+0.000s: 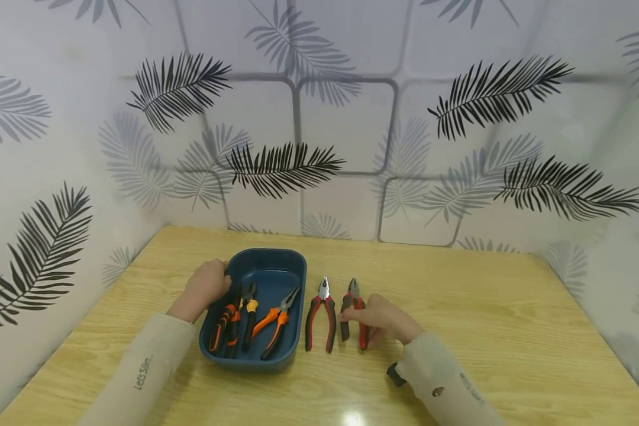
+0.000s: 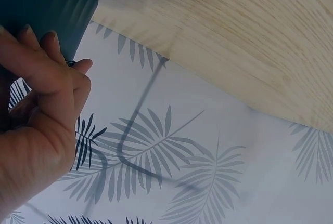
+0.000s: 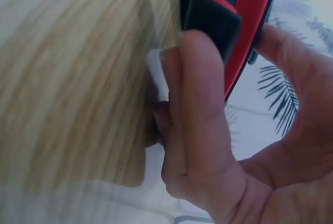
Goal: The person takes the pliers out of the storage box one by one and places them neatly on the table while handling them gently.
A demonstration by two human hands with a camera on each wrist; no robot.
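Observation:
My left hand (image 1: 209,283) grips the left rim of a dark blue bin (image 1: 250,364); the left wrist view shows its fingers (image 2: 52,42) curled at the bin's wall. Inside lie orange-handled long-nose pliers (image 1: 281,320), black-and-yellow pliers (image 1: 252,307) and orange-and-black handled tools (image 1: 222,327) whose heads are hard to make out. Right of the bin, red-and-black combination pliers (image 1: 324,289) lie on the table, jaws pointing away. Beside them, my right hand (image 1: 387,318) holds a second red-and-black pair of pliers (image 1: 354,288) between thumb and fingers by its handles (image 3: 252,5).
The light wood table (image 1: 484,307) meets a wall (image 1: 341,136) with leaf-patterned covering at the back and sides. A small black object (image 1: 396,374) sits at the right sleeve's cuff.

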